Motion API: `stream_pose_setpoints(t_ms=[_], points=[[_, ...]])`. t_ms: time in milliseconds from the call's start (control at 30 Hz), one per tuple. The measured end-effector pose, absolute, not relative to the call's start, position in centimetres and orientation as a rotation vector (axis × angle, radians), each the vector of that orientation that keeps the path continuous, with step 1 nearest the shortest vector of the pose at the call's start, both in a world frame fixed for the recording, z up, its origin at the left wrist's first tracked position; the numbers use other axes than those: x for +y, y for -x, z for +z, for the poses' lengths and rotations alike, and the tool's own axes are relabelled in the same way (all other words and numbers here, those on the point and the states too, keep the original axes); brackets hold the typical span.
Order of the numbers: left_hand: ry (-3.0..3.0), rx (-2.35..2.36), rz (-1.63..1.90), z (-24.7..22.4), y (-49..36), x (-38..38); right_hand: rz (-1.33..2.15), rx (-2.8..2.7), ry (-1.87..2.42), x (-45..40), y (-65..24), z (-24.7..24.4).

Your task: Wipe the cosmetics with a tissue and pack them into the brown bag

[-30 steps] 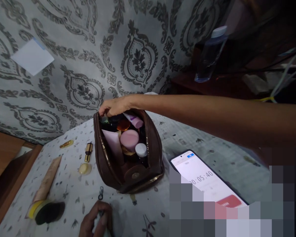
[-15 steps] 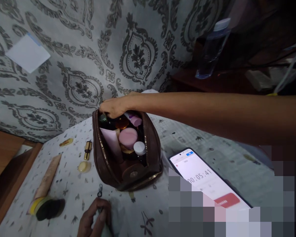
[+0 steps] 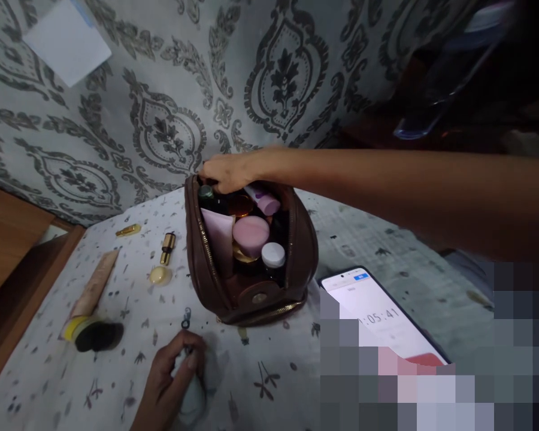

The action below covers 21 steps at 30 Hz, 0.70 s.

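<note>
A brown zip make-up bag [image 3: 303, 239] stands wide open on the cloth. Inside it are a pink tube [image 3: 218, 236], a pink-lidded jar [image 3: 250, 235], a white-capped bottle [image 3: 273, 256], a tube with a lilac cap [image 3: 268, 206] and a green-topped item [image 3: 205, 193]. My right hand [image 3: 233, 172] reaches over the bag's back left corner, fingers bent downward; their tips and anything they grip are hidden. In front of the bag, my left hand [image 3: 173, 365] is closed around a pale green rounded bottle [image 3: 192, 398], partly covered by the fingers.
Left of the bag lie a lipstick [image 3: 167, 248], a cream-coloured round cap [image 3: 160, 275], a small gold item [image 3: 129, 230], a beige tube [image 3: 96, 281] and a yellow-and-black round container [image 3: 92, 334]. A phone [image 3: 381, 311] showing a timer lies to the right. A clear bottle [image 3: 449, 72] stands behind.
The camera view has shifted, so the bag and table items appear higher and farther right. My right hand stays at the bag's back corner. More of the pale bottle in my left hand now shows.
</note>
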<state>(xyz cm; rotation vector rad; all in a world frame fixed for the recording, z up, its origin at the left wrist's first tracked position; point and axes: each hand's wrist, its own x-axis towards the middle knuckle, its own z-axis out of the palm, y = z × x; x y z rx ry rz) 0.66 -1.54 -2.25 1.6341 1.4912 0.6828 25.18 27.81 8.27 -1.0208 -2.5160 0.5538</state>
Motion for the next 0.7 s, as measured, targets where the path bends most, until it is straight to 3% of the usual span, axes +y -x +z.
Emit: stream_pose_setpoints(t_ms=[567,700], points=[[-1.668,1.414,0.644,-1.9,-0.4,-1.1,0.754,-2.566,0.959,28.8,-25.5,8.6],[-1.686,1.391,0.673,-1.8,-0.8,-1.0,0.574,-2.418,0.989,29.9,-25.8,7.7]])
